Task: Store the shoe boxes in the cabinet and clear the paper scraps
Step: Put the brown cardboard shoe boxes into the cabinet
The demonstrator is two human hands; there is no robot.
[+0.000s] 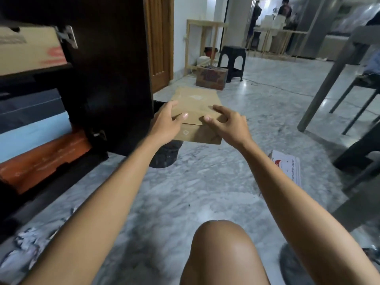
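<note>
Bare knee point(222, 249) low centre; both hands, left hand point(166, 122) and right hand point(228, 124), clasp brown shoe box point(197, 108) mid-frame; cabinet point(61, 99) left part-filled, paper scraps point(26, 241) lower left uncleared, white box point(287, 167) right unstored.

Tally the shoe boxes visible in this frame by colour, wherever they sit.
Brown/tan: 2, brown box under both hands, tan box on upper shelf
Dark grey: 1
Light blue: 1
Orange: 1
White: 1 on floor
Total: 6
</note>
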